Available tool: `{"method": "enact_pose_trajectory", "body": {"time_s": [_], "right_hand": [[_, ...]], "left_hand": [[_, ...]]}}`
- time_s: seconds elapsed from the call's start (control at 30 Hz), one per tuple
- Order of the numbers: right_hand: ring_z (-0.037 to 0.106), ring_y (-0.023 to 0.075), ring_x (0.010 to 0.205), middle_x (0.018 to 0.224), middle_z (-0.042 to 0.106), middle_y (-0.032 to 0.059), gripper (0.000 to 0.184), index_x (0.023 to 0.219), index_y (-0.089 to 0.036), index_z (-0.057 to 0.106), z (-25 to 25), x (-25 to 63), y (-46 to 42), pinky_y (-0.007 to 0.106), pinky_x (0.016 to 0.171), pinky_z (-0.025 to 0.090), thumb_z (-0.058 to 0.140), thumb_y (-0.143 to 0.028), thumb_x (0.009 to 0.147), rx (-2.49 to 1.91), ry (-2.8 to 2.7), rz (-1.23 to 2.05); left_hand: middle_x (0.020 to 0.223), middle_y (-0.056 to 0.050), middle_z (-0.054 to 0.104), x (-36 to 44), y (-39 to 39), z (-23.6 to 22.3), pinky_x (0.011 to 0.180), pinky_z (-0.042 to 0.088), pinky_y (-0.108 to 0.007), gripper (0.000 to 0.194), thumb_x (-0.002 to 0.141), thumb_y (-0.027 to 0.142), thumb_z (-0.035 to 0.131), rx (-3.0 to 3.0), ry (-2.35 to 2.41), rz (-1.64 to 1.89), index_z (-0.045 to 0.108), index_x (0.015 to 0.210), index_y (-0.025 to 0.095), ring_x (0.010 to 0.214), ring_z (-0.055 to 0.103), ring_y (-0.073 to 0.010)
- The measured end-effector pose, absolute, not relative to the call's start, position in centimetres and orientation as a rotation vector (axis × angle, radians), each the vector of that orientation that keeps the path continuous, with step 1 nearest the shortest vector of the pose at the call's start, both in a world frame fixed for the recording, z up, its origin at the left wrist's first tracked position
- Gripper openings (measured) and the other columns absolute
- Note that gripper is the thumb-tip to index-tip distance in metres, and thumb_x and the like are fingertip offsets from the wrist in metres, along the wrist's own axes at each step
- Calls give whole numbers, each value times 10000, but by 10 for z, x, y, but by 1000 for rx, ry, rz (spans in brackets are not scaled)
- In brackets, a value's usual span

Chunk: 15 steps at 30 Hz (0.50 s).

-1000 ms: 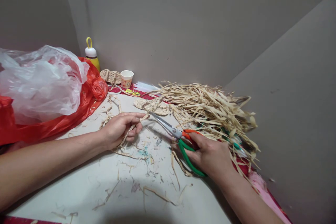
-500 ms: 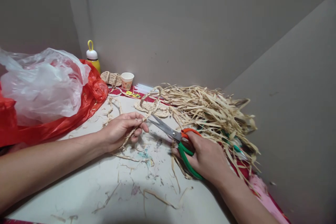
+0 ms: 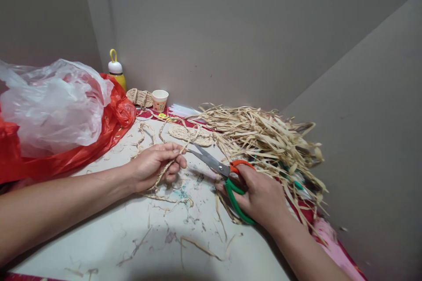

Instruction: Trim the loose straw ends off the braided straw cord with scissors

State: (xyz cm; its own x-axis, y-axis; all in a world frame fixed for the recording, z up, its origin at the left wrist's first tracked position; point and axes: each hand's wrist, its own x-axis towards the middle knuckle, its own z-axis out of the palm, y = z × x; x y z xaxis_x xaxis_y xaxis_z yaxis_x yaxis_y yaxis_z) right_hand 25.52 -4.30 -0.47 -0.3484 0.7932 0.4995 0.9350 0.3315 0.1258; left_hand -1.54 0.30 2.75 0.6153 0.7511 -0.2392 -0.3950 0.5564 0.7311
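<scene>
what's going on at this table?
A person's left hand pinches a twisted straw cord, while the right hand holds scissors with orange and green handles. The blades are parted right by the cord, just past the left fingertips; whether they touch it is unclear. A woven straw oval lies just beyond, a heap of loose straw to the right, and scraps litter the white tabletop.

The worktop (image 3: 99,237) is viewed by a single head-worn camera, directed forward and downward from above its near side. The forearms (image 3: 75,204) are seen from behind, entering at the lower left and lower right; the left hand (image 3: 158,164) and the right hand (image 3: 262,195) are framed below mid-height, at close range. The worktop's far edge is included beyond them, and the upper field is occupied by the grey wall (image 3: 211,30).
</scene>
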Motion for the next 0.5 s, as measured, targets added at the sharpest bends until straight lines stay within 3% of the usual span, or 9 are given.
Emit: {"method": "enact_pose_trajectory", "body": {"time_s": [0.5], "right_hand": [[591,180,576,620,605,15,354,824,-200,578,-10,254,-44,263,558,334,529,-546,761,-1585,-2227,-662]], "left_hand": [[637,-15,550,-13,2,25,411,294,-162,25,857,127,490,687,594,697,495,854,152,439,378,-53]]}}
